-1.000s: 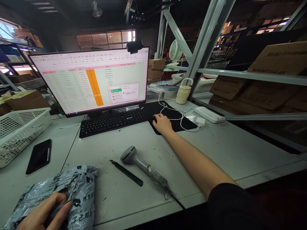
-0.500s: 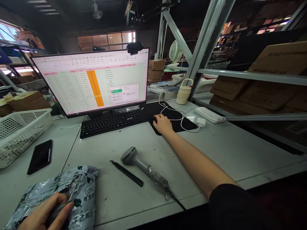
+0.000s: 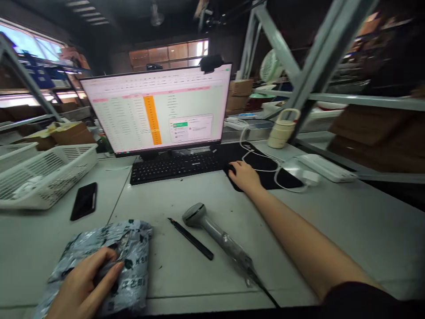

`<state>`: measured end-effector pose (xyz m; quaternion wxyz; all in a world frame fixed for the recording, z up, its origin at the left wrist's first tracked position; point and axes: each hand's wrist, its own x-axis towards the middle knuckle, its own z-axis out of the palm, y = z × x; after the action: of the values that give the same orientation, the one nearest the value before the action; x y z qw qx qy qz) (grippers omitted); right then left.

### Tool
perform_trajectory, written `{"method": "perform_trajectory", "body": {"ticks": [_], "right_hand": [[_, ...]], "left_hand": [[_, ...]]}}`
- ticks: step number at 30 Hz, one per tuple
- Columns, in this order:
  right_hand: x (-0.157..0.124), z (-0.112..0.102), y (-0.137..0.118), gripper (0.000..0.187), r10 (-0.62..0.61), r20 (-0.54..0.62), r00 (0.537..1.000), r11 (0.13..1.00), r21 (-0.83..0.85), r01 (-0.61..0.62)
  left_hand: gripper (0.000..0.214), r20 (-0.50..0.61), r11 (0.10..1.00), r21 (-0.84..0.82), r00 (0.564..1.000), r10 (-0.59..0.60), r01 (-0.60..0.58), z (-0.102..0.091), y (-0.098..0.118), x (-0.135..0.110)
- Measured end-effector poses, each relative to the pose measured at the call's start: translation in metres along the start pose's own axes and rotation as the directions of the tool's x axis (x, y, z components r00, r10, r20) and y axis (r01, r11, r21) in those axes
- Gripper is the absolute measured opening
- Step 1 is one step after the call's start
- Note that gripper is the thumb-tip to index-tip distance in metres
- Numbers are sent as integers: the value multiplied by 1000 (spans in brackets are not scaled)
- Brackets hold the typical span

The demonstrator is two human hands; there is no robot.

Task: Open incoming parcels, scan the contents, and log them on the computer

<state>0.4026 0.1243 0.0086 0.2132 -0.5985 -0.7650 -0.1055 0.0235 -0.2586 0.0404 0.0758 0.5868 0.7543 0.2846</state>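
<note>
My left hand pinches the top of a grey plastic mailing bag with dark printed marks, lying at the table's near left. Its thumb and fingers are curled into the crumpled film. Farther off, my right hand is wrapped over a dark computer mouse on a black mouse pad; most of the mouse is hidden under the fingers. Between my arms lie a black utility knife and a grey handheld barcode scanner, its handle wrapped in clear film.
A monitor showing a spreadsheet stands behind a black keyboard. At left are a phone and a white basket. A cream bottle, a white power bank and cables lie near the metal rack at right.
The view has swung left, so everything appears farther right, and more of the white basket shows. Both hands keep their places on the mailing bag and the mouse.
</note>
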Motion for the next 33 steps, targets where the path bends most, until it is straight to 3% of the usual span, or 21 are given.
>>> {"method": "perform_trajectory", "body": {"ticks": [3,9,18,27,33], "right_hand": [[3,5,3,42,2,-13,1000,1000,-8,-2],[8,11,8,46,11,33,999,1000,4,-11],[8,7,6,48,28,70,997,1000,-4,-27],[8,11,7,44,20,11,1000,1000,-23,-20],[3,3,1,43,73,-6,997,995,-61,-73]], "left_hand": [[37,64,1000,-23,998,22,-21,-9,13,5],[36,81,999,-36,997,19,-16,-15,29,8],[33,129,997,-71,992,-15,24,-16,31,6],[33,66,999,-53,998,13,-10,-12,28,5],[38,-29,999,-50,1000,11,-12,-6,11,2]]}}
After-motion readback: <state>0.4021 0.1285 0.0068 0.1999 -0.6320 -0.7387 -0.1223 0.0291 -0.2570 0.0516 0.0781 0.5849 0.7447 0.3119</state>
